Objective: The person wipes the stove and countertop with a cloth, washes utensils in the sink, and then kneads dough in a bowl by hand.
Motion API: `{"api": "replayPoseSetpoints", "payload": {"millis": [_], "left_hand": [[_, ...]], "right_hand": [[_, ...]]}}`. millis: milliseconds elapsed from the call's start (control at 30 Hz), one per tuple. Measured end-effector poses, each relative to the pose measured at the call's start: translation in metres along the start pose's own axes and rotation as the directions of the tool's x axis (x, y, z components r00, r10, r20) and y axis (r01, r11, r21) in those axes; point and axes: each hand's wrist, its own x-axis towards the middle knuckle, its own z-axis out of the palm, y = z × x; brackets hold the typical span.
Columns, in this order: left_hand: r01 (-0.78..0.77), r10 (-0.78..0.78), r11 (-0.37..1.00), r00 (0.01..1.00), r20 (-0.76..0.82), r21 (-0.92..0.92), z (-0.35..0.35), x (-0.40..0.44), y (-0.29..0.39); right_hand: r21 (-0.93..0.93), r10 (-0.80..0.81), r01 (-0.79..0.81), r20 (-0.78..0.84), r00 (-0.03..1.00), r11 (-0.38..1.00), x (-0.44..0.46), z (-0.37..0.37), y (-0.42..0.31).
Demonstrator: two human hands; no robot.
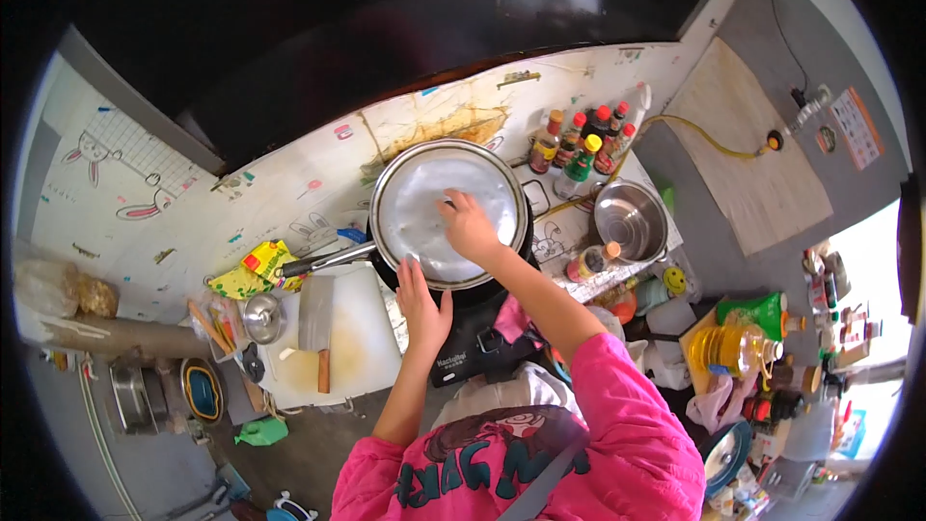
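A round silvery lid (410, 198) with a metal rim covers a pan on the black stove (461, 355). The pan's long handle (333, 259) points left. My right hand (470, 229) reaches over the lid, its fingers curled together at the middle; any knob there is hidden beneath them. At the lid's near edge is my left hand (422, 307), its fingers stretched out against or just beside the rim. Left of the stove, a cleaver (315, 314) lies on a white cutting board (367, 328).
Several sauce bottles (579, 162) stand behind a steel pot (630, 220) on the right, with a smaller bottle (590, 262) before it. A metal bowl (262, 316) and a yellow packet (253, 270) sit on the left. An oil jug (728, 349) stands far right.
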Motion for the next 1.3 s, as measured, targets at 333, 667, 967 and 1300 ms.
{"api": "replayPoseSetpoints", "payload": {"millis": [333, 667, 967, 1300], "left_hand": [[-0.290, 0.297, 0.952, 0.953, 0.063, -0.102, 0.007, 0.008, 0.046], [-0.488, 0.528, 0.835, 0.840, 0.125, -0.252, 0.030, -0.001, 0.078], [-0.482, 0.567, 0.809, 0.792, 0.227, -0.337, 0.045, -0.006, 0.100], [-0.347, 0.537, 0.809, 0.764, 0.357, -0.475, 0.140, 0.012, 0.164]], "right_hand": [[0.148, 0.165, -0.144, -0.140, 0.976, 0.978, -0.061, -0.056, -0.030], [0.180, 0.256, -0.215, -0.242, 0.936, 0.960, -0.129, -0.102, -0.029], [0.129, 0.354, -0.329, -0.325, 0.877, 0.935, -0.174, -0.134, 0.020], [0.279, 0.624, -0.561, -0.431, 0.652, 0.779, -0.237, -0.158, 0.127]]}}
